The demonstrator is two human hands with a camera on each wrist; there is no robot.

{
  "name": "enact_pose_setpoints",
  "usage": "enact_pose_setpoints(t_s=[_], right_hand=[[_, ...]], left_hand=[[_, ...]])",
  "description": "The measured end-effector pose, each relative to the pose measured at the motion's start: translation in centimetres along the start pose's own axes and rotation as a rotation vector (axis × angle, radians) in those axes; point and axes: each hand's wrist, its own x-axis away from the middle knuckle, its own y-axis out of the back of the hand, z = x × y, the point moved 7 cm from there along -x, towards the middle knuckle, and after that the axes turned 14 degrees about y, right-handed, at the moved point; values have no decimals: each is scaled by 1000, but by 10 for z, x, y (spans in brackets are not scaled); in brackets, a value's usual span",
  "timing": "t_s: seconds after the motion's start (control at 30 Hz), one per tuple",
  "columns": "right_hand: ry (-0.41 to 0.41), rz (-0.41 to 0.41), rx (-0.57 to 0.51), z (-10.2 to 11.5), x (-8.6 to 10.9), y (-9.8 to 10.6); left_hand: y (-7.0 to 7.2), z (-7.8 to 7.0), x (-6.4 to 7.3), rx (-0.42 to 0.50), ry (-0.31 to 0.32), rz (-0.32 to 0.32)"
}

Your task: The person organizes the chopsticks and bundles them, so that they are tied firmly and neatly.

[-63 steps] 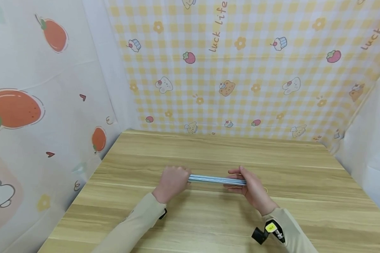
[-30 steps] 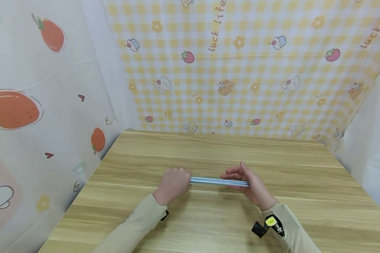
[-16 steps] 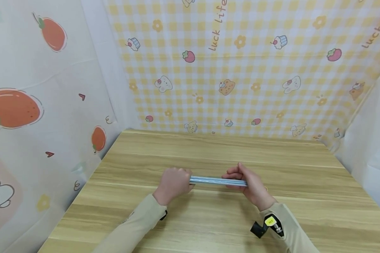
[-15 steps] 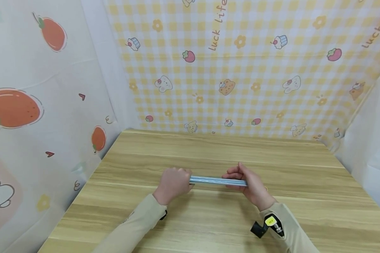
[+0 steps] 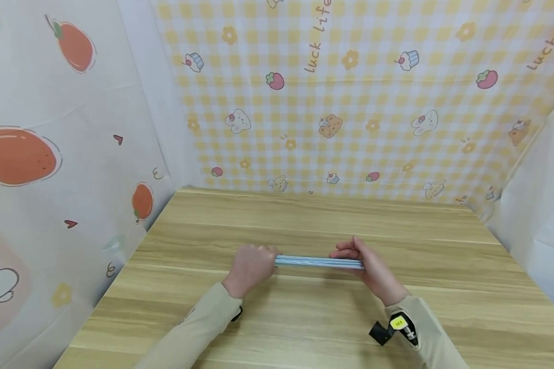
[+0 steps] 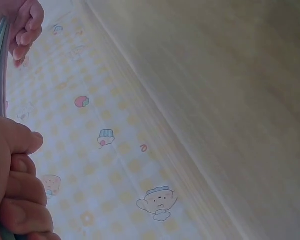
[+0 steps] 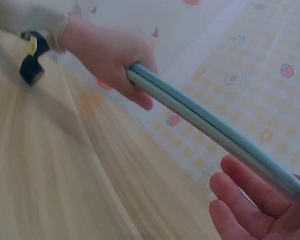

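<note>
My left hand [image 5: 251, 269] grips a bundle of slim, pale blue sticks [image 5: 311, 261] near one end, fingers curled round it. A short bit of the bundle shows below the left fist [image 6: 20, 185] in the left wrist view. The sticks lie side by side and stretch roughly level across to my right hand [image 5: 369, 269], above the table. Their right ends come up against the palm of that hand, whose fingers [image 7: 240, 195] are loosely extended beside the sticks and not wrapped round them. What kind of sticks they are cannot be told.
Under both hands is a wood-grain table [image 5: 304, 323]. A yellow checked cloth [image 5: 304, 102] hangs behind its far edge, with a white fruit-printed cloth [image 5: 97, 118] at the left and a plain white one [image 5: 545, 215] at the right.
My right hand has shifted slightly to the right over the last half second, its palm staying by the stick ends. My left hand has kept its grip, moving only a little.
</note>
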Motion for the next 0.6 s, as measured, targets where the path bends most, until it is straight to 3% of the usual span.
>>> enact_pose_setpoints(t_s=[0.27, 0.47, 0.6], right_hand=[[-24, -46, 414, 10, 16, 42], [-3, 77, 991, 8, 28, 59], [34, 165, 1198, -1, 33, 57]], left_hand=[[-4, 7, 0, -11, 21, 52], [-2, 8, -1, -12, 18, 36], [-3, 7, -2, 9, 16, 33]])
